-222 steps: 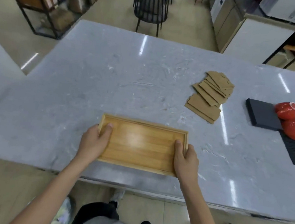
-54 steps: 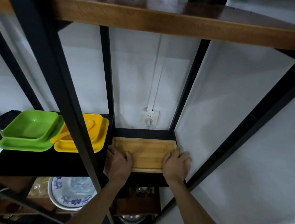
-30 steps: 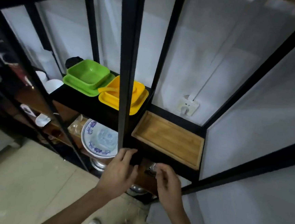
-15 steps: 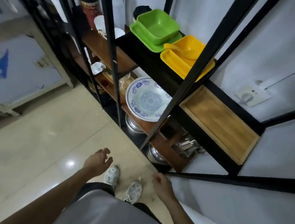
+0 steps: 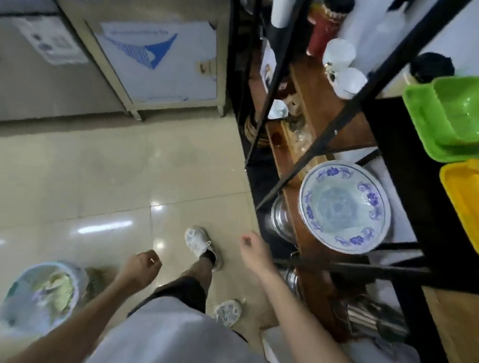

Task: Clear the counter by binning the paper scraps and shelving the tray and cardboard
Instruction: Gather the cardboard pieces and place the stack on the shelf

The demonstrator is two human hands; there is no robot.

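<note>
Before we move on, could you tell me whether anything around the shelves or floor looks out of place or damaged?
Nothing stands out. The blue-patterned bowl, green dishes and yellow dishes sit level on the black shelving. The bin stands upright on the floor. Both hands are empty. The picture is motion-blurred, so fine damage cannot be judged.

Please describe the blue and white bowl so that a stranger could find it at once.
Look at the black metal shelf rack on the right. On its brown wooden shelf, below the green square plastic dishes, sits the round blue and white ceramic bowl. Only it has a painted blue floral rim.
</note>
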